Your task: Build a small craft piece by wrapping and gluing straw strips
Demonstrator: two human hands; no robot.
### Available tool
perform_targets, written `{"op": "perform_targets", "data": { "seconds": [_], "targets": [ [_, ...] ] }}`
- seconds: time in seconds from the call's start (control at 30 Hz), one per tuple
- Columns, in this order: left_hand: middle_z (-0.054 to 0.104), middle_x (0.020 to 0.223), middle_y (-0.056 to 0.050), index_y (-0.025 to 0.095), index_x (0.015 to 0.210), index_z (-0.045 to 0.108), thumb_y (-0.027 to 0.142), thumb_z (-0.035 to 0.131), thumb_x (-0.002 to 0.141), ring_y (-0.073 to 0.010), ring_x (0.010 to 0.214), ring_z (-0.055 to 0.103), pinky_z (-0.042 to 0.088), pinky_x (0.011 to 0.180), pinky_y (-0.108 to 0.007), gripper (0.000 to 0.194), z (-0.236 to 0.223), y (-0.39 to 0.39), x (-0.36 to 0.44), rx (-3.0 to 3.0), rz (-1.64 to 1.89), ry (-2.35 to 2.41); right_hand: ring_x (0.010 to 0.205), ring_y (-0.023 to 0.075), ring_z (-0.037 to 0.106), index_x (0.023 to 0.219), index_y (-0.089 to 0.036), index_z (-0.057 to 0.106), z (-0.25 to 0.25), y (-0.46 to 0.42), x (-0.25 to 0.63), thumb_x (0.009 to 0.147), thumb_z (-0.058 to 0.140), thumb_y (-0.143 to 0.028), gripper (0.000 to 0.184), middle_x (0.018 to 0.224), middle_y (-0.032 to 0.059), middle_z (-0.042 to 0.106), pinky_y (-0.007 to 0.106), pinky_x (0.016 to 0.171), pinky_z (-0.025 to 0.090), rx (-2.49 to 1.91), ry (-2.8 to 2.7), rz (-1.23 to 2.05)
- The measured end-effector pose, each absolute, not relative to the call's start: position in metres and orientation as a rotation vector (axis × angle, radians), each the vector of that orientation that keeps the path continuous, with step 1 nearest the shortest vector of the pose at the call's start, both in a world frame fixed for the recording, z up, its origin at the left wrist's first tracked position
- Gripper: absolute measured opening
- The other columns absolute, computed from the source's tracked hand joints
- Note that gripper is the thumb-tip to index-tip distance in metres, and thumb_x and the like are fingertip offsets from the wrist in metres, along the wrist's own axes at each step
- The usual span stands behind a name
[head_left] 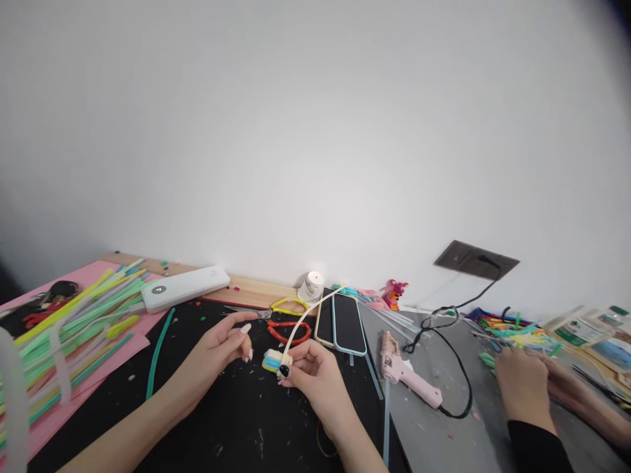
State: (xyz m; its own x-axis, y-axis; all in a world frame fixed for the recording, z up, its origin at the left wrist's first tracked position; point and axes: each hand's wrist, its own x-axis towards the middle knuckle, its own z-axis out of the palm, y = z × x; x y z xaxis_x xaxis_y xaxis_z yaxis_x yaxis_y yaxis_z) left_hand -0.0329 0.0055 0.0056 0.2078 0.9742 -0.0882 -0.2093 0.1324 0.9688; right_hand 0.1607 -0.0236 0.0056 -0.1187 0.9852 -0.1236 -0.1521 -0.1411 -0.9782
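Near the bottom centre of the frame, the small striped bundle point(272, 360) was being pinched, and firmly, between the thumb and fingers of the right hand point(315, 374); its forearm was angled in from the bottom edge, the knuckles turned up. Just to the left, the left hand point(221, 345) was held raised, its forearm slanted from the lower left, index finger stretched out, thumb tip narrowly parted from it, the other fingers curled. Cream, blue and yellow bands were shown on the bundle, fuzzy and rounded, and from it a thin cream strip point(302, 318) was curved towards the upper right. Behind, slim metal blades and looped red handles point(290, 341) were seen on the black mat point(217, 420). At far left, soft straight stems point(93, 328) were heaped on pink sheets point(140, 332); right of centre, a smooth pink glue gun point(414, 381) was laid.
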Motion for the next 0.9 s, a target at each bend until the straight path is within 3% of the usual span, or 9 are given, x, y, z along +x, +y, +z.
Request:
{"op": "perform_targets", "data": {
  "seconds": [0.07, 0.17, 0.37, 0.53, 0.63, 0.73, 0.8, 0.9],
  "targets": [
    [0.059, 0.059, 0.005, 0.021, 0.090, 0.056, 0.040, 0.052, 0.084, -0.0145, 0.062, 0.051, 0.041, 0.068, -0.026, 0.020, 0.0090, 0.0042, -0.0314, 1.063, 1.070, 0.937, 0.058, 0.0120, 0.062, 0.074, -0.015, 0.058, 0.0054, -0.0236, 0.1605, 0.056, 0.082, -0.031, 0.034, 0.065, -0.0021, 0.065, 0.024, 0.058, 0.051, -1.138, -1.108, 1.455],
    [0.055, 0.054, 0.005, 0.021, 0.066, 0.049, 0.043, 0.052, 0.084, -0.0129, 0.057, 0.046, 0.037, 0.062, -0.024, 0.029, 0.0140, 0.0031, -0.0298, 1.100, 1.061, 0.979, 0.058, 0.0117, 0.062, 0.074, -0.015, 0.058, 0.0053, -0.0235, 0.1606, 0.058, 0.081, -0.031, 0.033, 0.066, -0.0017, 0.065, 0.024, 0.058, 0.051, -1.141, -1.119, 1.458],
    [0.033, 0.035, 0.010, 0.022, 0.056, 0.039, 0.045, 0.050, 0.084, -0.0101, 0.041, 0.026, 0.024, 0.049, -0.023, 0.038, 0.0090, 0.0042, -0.0300, 1.057, 1.089, 1.047, 0.059, 0.0124, 0.062, 0.074, -0.015, 0.058, 0.0058, -0.0225, 0.1607, 0.057, 0.081, -0.031, 0.033, 0.066, -0.0017, 0.065, 0.025, 0.059, 0.051, -1.139, -1.104, 1.463],
    [0.028, 0.029, 0.010, 0.022, 0.048, 0.034, 0.046, 0.042, 0.087, -0.0089, 0.036, 0.018, 0.024, 0.048, -0.025, 0.046, 0.0087, 0.0033, -0.0302, 1.031, 1.061, 1.035, 0.058, 0.0122, 0.062, 0.073, -0.015, 0.059, 0.0064, -0.0245, 0.1602, 0.057, 0.082, -0.033, 0.033, 0.067, -0.0011, 0.065, 0.024, 0.058, 0.050, -1.133, -1.108, 1.467],
    [0.029, 0.033, 0.010, 0.022, 0.052, 0.038, 0.047, 0.044, 0.086, -0.0095, 0.037, 0.023, 0.028, 0.050, -0.025, 0.042, 0.0128, 0.0030, -0.0313, 1.085, 1.088, 1.090, 0.058, 0.0126, 0.062, 0.073, -0.016, 0.058, 0.0078, -0.0257, 0.1598, 0.055, 0.082, -0.033, 0.035, 0.066, -0.0016, 0.065, 0.025, 0.059, 0.050, -1.135, -1.106, 1.467],
    [0.037, 0.043, 0.010, 0.022, 0.078, 0.054, 0.048, 0.052, 0.081, -0.0124, 0.042, 0.035, 0.029, 0.049, -0.025, 0.026, 0.0126, 0.0052, -0.0335, 1.221, 1.108, 1.233, 0.059, 0.0131, 0.062, 0.073, -0.016, 0.058, 0.0093, -0.0256, 0.1591, 0.055, 0.082, -0.035, 0.035, 0.066, -0.0014, 0.065, 0.025, 0.059, 0.050, -1.144, -1.106, 1.455],
    [0.045, 0.055, 0.007, 0.022, 0.097, 0.056, 0.046, 0.056, 0.078, -0.0147, 0.050, 0.043, 0.033, 0.051, -0.025, 0.031, 0.0094, 0.0070, -0.0346, 1.322, 1.154, 1.272, 0.058, 0.0132, 0.062, 0.072, -0.016, 0.058, 0.0094, -0.0248, 0.1588, 0.055, 0.082, -0.034, 0.034, 0.067, -0.0011, 0.064, 0.025, 0.059, 0.050, -1.152, -1.111, 1.451],
    [0.052, 0.071, 0.004, 0.022, 0.102, 0.058, 0.044, 0.056, 0.078, -0.0148, 0.057, 0.046, 0.035, 0.053, -0.025, 0.032, 0.0047, 0.0073, -0.0342, 1.427, 1.154, 1.297, 0.056, 0.0124, 0.060, 0.072, -0.017, 0.057, 0.0078, -0.0235, 0.1588, 0.056, 0.080, -0.029, 0.031, 0.066, -0.0018, 0.063, 0.025, 0.057, 0.049, -1.143, -1.129, 1.430]
  ]
}}
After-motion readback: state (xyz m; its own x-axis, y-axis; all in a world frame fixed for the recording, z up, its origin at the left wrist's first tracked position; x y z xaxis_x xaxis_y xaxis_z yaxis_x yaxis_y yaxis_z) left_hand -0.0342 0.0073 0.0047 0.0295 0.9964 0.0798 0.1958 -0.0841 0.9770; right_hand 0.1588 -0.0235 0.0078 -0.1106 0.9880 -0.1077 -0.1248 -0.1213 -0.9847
